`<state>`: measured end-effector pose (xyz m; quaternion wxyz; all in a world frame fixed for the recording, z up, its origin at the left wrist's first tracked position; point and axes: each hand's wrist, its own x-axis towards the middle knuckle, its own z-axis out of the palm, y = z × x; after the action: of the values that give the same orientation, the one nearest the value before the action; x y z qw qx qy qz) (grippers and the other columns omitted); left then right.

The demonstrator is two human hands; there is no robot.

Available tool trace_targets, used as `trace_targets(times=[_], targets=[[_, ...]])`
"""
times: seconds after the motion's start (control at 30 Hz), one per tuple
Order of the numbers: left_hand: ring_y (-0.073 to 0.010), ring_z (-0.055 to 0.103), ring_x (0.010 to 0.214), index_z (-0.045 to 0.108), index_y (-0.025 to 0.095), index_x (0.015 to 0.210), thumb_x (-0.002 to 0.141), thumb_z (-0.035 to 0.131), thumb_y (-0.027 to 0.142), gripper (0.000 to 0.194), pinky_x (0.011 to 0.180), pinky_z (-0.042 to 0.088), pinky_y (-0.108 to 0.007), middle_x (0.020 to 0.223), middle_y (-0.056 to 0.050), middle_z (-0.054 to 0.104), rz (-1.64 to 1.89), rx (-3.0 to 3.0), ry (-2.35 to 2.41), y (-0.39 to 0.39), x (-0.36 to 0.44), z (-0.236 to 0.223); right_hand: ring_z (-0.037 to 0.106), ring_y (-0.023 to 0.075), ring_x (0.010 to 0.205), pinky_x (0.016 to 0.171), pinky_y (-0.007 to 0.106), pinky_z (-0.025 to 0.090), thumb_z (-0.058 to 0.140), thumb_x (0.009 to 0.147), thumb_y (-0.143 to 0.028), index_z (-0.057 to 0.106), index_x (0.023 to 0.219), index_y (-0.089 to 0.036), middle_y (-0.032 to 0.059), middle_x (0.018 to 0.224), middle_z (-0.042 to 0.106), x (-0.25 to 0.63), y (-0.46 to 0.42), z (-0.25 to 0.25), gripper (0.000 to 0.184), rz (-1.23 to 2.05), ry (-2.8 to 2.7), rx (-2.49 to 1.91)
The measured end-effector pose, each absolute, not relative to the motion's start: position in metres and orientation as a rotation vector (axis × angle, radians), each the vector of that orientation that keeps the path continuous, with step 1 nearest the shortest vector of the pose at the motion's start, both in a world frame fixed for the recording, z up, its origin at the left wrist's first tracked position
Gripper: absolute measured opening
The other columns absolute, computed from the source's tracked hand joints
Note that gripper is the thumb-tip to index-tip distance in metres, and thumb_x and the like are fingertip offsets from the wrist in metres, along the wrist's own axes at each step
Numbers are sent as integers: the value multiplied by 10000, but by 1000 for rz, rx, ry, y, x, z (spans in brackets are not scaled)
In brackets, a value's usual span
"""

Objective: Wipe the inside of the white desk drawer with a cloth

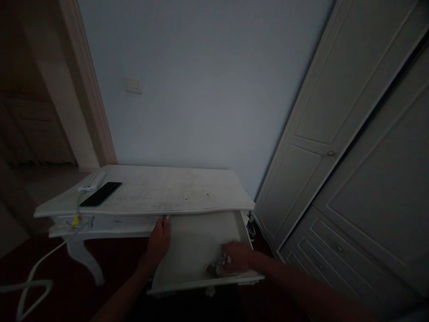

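Note:
A white drawer (194, 250) is pulled out of the right half of a white table (174, 185). My left hand (160, 239) grips the drawer's left side wall near the tabletop edge. Inside the drawer, near its front right corner, my right hand (236, 257) is closed around a crumpled cloth (217, 267), light with darker patches, pressed low against the drawer's bottom. Dim light and the fingers hide part of the cloth.
On the tabletop's left end lie a dark phone (101, 194) and a white power strip (94, 181). A white cable (33, 273) hangs down on the left. Tall white wardrobe doors (311, 134) stand close on the right. A light switch (133, 85) sits on the wall.

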<state>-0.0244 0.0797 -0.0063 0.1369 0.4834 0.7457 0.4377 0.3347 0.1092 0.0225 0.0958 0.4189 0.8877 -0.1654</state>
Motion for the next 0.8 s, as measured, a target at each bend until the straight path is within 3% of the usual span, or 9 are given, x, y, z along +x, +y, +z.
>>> trace_targets(times=[0.2,0.3,0.57,0.7,0.8], targets=[[-324,732,976,526,265,970,1019,303,503,329,874,553,-445,989,-133,732,1253,1396,2156,80,-24,-6,643,338,1242,1000,402,485,676,881,-302,654,1317,-191,189,1329,689,315,131,11,451,-259,2723,1470],[-331,728,991,530,262,988,1003,293,534,361,895,550,-456,1004,-136,732,1248,1393,2146,82,-24,-5,663,325,1198,973,382,494,646,912,-273,634,1339,-149,198,1296,703,303,156,12,445,-233,2715,1636],[-321,725,990,538,265,992,996,298,562,382,887,550,-436,1007,-124,737,1258,1375,2147,83,-24,-3,672,296,1203,998,360,480,611,1003,-338,700,1300,-152,198,1290,727,244,189,10,362,-171,2705,1967],[-321,721,982,530,266,975,999,289,561,381,872,548,-432,1000,-128,731,1235,1387,2161,82,-24,-2,701,313,1158,989,395,487,578,1020,-396,762,1201,-151,206,1190,765,195,185,9,356,-189,2734,1985],[-317,720,967,518,271,964,1001,284,559,373,863,549,-429,988,-128,724,1224,1406,2162,81,-24,-2,668,343,1221,1025,454,477,616,977,-412,717,1287,-142,221,1294,724,151,171,7,423,-202,2832,1884]])
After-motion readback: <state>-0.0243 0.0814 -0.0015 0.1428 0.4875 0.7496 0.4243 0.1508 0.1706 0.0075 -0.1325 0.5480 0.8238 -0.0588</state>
